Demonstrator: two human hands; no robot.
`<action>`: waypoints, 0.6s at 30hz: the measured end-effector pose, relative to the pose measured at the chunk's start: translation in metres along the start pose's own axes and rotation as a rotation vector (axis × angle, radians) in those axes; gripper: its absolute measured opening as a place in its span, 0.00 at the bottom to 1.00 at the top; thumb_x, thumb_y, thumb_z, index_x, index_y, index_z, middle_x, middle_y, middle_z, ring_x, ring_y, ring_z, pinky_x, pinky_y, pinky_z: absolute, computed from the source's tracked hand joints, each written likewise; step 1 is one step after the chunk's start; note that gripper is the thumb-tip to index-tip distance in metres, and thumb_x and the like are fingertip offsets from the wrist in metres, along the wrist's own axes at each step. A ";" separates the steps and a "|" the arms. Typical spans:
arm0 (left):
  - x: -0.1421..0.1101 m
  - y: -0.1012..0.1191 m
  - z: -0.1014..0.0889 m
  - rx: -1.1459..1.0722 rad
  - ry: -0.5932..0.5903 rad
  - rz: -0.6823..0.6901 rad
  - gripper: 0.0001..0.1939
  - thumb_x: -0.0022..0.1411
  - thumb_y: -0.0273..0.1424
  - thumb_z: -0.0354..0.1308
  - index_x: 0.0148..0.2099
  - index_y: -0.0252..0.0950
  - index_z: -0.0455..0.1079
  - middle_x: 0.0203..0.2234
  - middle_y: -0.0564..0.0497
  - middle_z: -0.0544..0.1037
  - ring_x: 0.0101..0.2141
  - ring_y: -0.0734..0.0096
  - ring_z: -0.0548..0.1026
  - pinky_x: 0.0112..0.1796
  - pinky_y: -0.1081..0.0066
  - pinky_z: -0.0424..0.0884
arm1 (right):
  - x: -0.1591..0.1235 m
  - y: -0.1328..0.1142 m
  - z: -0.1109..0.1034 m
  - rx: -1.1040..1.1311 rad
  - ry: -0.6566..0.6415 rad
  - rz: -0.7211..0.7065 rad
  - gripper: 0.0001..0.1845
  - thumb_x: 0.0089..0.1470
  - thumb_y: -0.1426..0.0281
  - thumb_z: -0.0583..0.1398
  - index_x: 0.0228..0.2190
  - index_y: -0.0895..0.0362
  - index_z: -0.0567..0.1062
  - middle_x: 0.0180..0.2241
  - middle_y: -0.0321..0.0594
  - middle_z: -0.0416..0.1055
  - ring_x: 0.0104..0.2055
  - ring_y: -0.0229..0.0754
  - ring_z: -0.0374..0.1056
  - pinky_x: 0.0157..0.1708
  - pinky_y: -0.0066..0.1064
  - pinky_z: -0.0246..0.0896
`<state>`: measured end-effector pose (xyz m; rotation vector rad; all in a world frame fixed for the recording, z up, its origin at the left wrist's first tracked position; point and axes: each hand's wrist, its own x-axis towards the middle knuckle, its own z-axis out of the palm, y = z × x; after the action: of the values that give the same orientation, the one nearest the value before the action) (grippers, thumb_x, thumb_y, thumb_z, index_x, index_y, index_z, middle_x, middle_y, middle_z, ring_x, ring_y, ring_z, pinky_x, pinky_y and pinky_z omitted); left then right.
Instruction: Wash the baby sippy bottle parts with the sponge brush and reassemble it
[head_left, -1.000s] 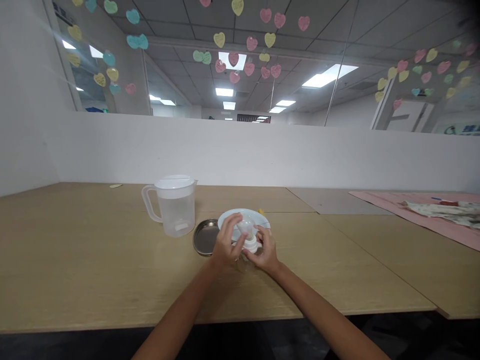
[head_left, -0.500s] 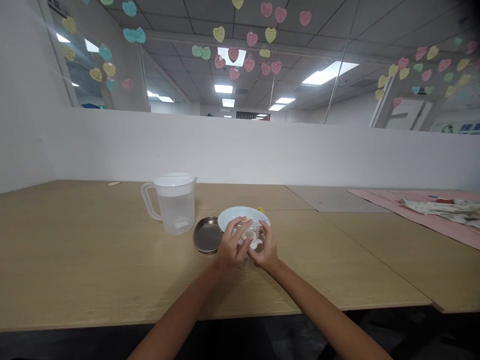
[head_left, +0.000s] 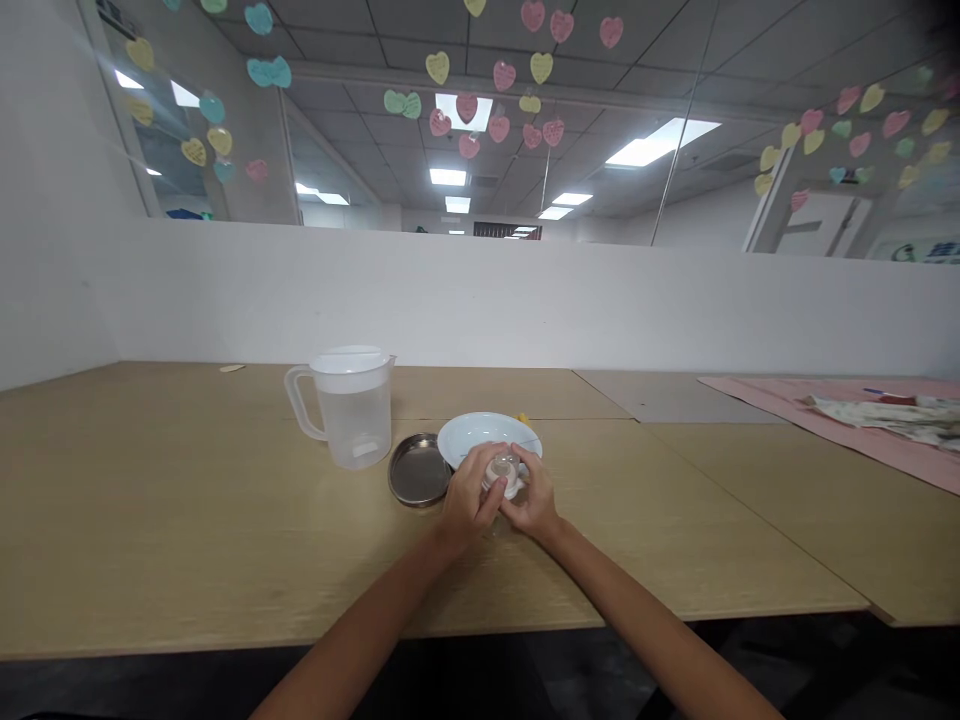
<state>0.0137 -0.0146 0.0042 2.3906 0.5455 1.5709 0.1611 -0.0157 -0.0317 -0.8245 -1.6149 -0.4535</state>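
Holds a small clear-and-white piece [head_left: 505, 481] between both hands, low in the middle of the view, just on the near side of a pale blue bowl [head_left: 480, 424]. Has the left hand [head_left: 471, 492] curved around the piece's left side, fingers bent together and thumb laid across its front. Has the right hand [head_left: 535, 495] closed in from the right, fingers curled behind and thumb below, pinching the piece against the left hand. Shows a clear rounded top and a white lower part between the fingers; cannot tell how far the hidden fingertips reach. Overlaps the near rim of the bowl in the head view; cannot tell whether touching it.

Just left of the hands, shows a round metal tray [head_left: 418, 472] flat on the wooden table [head_left: 225, 545]. Farther left, beyond the tray, shows an upright translucent pitcher [head_left: 356, 420] with a lid, handle turned left. Behind the bowl, shows a small yellow object [head_left: 523, 417], partly hidden. Well off to the right, shows a pink cloth [head_left: 757, 400] under a patterned cloth [head_left: 874, 420].
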 end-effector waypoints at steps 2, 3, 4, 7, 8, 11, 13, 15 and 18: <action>-0.001 0.000 0.002 -0.014 0.002 -0.017 0.20 0.66 0.33 0.44 0.58 0.35 0.58 0.50 0.42 0.71 0.50 0.62 0.69 0.51 0.62 0.65 | 0.000 0.000 0.000 -0.002 -0.008 0.016 0.32 0.49 0.63 0.58 0.55 0.57 0.59 0.45 0.50 0.68 0.45 0.52 0.67 0.42 0.46 0.67; -0.001 0.000 0.003 -0.013 0.010 -0.028 0.20 0.66 0.33 0.44 0.58 0.34 0.58 0.50 0.42 0.71 0.50 0.62 0.69 0.51 0.62 0.66 | 0.000 0.000 0.000 -0.001 -0.010 0.022 0.32 0.49 0.63 0.58 0.54 0.57 0.59 0.45 0.50 0.69 0.45 0.51 0.68 0.42 0.45 0.67; -0.002 0.000 0.004 -0.009 0.019 -0.040 0.20 0.66 0.33 0.44 0.58 0.34 0.59 0.50 0.42 0.71 0.50 0.62 0.70 0.50 0.63 0.66 | 0.001 0.001 0.000 0.001 -0.008 0.026 0.31 0.49 0.63 0.58 0.54 0.57 0.60 0.44 0.50 0.69 0.44 0.51 0.68 0.41 0.45 0.67; -0.002 0.001 0.005 -0.001 0.028 -0.061 0.20 0.65 0.33 0.45 0.57 0.34 0.60 0.49 0.42 0.72 0.49 0.63 0.71 0.50 0.64 0.67 | 0.001 0.001 0.000 -0.002 0.005 0.024 0.31 0.48 0.64 0.59 0.54 0.57 0.60 0.43 0.50 0.70 0.44 0.51 0.68 0.40 0.44 0.68; -0.002 0.001 0.004 -0.001 0.032 -0.064 0.20 0.65 0.33 0.45 0.57 0.34 0.60 0.49 0.42 0.72 0.49 0.63 0.71 0.50 0.64 0.67 | 0.001 0.001 0.001 -0.003 0.005 0.025 0.31 0.48 0.63 0.59 0.54 0.57 0.60 0.43 0.49 0.70 0.43 0.51 0.68 0.40 0.43 0.68; -0.002 0.000 0.005 0.000 0.045 -0.068 0.20 0.65 0.33 0.46 0.57 0.34 0.61 0.50 0.42 0.73 0.49 0.64 0.71 0.50 0.64 0.67 | 0.000 0.002 0.002 -0.003 0.004 0.040 0.32 0.48 0.63 0.59 0.54 0.57 0.61 0.42 0.49 0.70 0.43 0.51 0.68 0.39 0.43 0.68; -0.002 -0.001 0.005 0.002 0.058 -0.064 0.20 0.64 0.33 0.46 0.57 0.34 0.61 0.49 0.42 0.73 0.49 0.64 0.72 0.50 0.64 0.68 | 0.000 0.003 0.003 -0.001 0.007 0.044 0.32 0.48 0.62 0.60 0.54 0.56 0.61 0.42 0.48 0.70 0.43 0.50 0.69 0.39 0.43 0.68; -0.003 -0.002 0.006 0.005 0.070 -0.059 0.20 0.64 0.33 0.47 0.56 0.33 0.62 0.49 0.42 0.73 0.48 0.64 0.72 0.49 0.64 0.68 | 0.000 0.003 0.004 0.001 0.011 0.037 0.32 0.48 0.62 0.60 0.54 0.56 0.61 0.42 0.48 0.71 0.42 0.50 0.69 0.39 0.43 0.68; -0.003 -0.002 0.006 0.007 0.078 -0.054 0.20 0.64 0.33 0.47 0.56 0.33 0.63 0.49 0.42 0.74 0.48 0.64 0.73 0.49 0.64 0.69 | 0.000 0.003 0.004 0.008 0.029 0.020 0.31 0.48 0.63 0.60 0.53 0.56 0.61 0.42 0.48 0.71 0.42 0.50 0.69 0.39 0.43 0.68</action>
<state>0.0179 -0.0140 -0.0010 2.3070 0.6267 1.6472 0.1600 -0.0108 -0.0332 -0.8244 -1.5796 -0.4424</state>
